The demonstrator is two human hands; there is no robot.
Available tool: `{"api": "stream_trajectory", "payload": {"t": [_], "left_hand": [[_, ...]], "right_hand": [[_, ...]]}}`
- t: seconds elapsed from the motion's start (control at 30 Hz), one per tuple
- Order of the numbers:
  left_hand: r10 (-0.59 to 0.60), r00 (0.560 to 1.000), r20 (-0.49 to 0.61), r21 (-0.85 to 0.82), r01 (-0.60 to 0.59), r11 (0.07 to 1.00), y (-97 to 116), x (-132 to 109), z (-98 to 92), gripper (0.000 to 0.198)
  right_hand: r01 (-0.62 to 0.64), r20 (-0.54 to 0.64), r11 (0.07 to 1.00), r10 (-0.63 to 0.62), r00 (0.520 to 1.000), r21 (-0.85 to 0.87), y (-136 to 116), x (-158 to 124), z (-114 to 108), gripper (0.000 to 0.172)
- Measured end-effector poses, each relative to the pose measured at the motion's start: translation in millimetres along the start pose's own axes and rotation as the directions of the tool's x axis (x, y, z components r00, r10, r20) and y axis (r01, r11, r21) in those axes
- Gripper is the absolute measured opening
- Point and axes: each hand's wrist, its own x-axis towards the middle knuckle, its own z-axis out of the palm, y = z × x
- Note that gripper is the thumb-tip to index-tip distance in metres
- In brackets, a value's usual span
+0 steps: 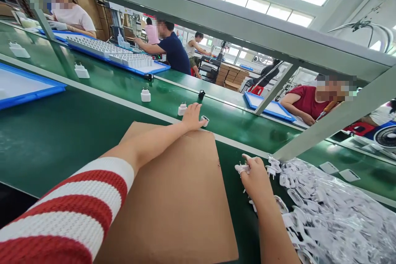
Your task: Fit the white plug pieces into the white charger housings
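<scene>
My left hand reaches past the cardboard sheet to the green belt. Its fingers are stretched out and apart. The thumb is at a small white charger housing with a dark opening, seemingly touching it. Just left of the fingers a white charger plug stands on the belt, pins up. My right hand is closed around a white plug piece with thin metal pins, beside the sheet's right edge. The index finger points forward. Part of that piece is hidden by the fingers.
A heap of white plug parts in clear plastic lies at right. More charger plugs stand along the belt. A blue-rimmed tray is at left. A slanted metal post rises at right. Several co-workers sit across the line.
</scene>
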Motion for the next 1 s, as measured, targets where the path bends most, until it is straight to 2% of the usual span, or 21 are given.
{"api": "stream_trajectory", "payload": {"t": [0.1,0.17,0.23,0.3,0.4,0.43,0.5,0.53,0.6,0.67,0.73,0.8,0.87,1.0], "left_hand": [[-0.055,0.99,0.13,-0.014,0.057,0.998,11.0,7.9,14.1,0.071],[-0.09,0.98,0.18,-0.025,0.096,0.995,15.0,13.0,12.8,0.057],[-0.077,0.978,0.194,-0.045,0.087,0.995,18.7,10.7,4.2,0.051],[-0.02,0.979,0.201,-0.084,0.038,0.996,23.4,-3.4,-7.6,0.051],[0.104,0.96,0.259,-0.179,-0.058,0.982,31.7,-45.1,-25.1,0.048],[0.157,0.947,0.281,-0.219,-0.096,0.971,34.3,-62.2,-30.7,0.048],[0.295,0.908,0.298,-0.301,-0.204,0.931,38.6,-96.6,-41.2,0.049],[0.324,0.891,0.318,-0.322,-0.22,0.921,40.3,-112.7,-45.4,0.05],[0.325,0.872,0.367,-0.317,-0.212,0.925,42.1,-139.7,-49.6,0.052],[0.289,0.876,0.386,-0.312,-0.171,0.934,41.2,-157.4,-47.4,0.055],[0.253,0.881,0.399,-0.384,-0.09,0.919,37.5,-165.1,-41.0,0.062],[0.231,0.865,0.446,-0.497,0.025,0.868,32.4,-165.9,-34.8,0.067],[0.23,0.843,0.486,-0.569,0.106,0.816,28.0,-164.2,-31.6,0.063],[0.264,0.836,0.48,-0.588,0.083,0.804,26.4,-163.1,-34.3,0.049]], "right_hand": [[-0.004,0.009,0.984,0.002,1.0,0.18,-21.3,-3.6,-4.5,0.032],[-0.031,0.032,0.967,0.024,0.999,0.254,-29.2,-4.8,-6.2,0.027],[-0.058,0.025,0.948,0.053,0.998,0.313,-34.6,-5.1,-8.2,0.026],[-0.054,-0.029,0.931,0.07,0.997,0.36,-39.8,-5.2,-11.1,0.025],[-0.069,-0.083,0.88,0.122,0.989,0.471,-48.8,-4.2,-14.1,0.023],[-0.114,-0.046,0.82,0.167,0.985,0.561,-51.9,-3.3,-13.7,0.025],[-0.236,0.09,0.627,0.257,0.962,0.742,-58.0,-1.7,-10.3,0.033],[-0.283,0.158,0.534,0.268,0.95,0.797,-60.9,-1.4,-7.9,0.037],[-0.333,0.25,0.403,0.246,0.936,0.852,-66.4,-2.3,-3.0,0.041],[-0.344,0.29,0.351,0.198,0.936,0.871,-71.4,-4.7,0.8,0.04],[-0.354,0.316,0.331,0.164,0.935,0.875,-75.3,-7.2,3.4,0.038],[-0.363,0.333,0.325,0.147,0.931,0.873,-78.1,-8.5,5.7,0.037],[-0.372,0.345,0.339,0.14,0.928,0.864,-79.8,-8.3,8.4,0.036],[-0.371,0.346,0.414,0.138,0.928,0.831,-82.6,-7.3,12.7,0.036]]}}
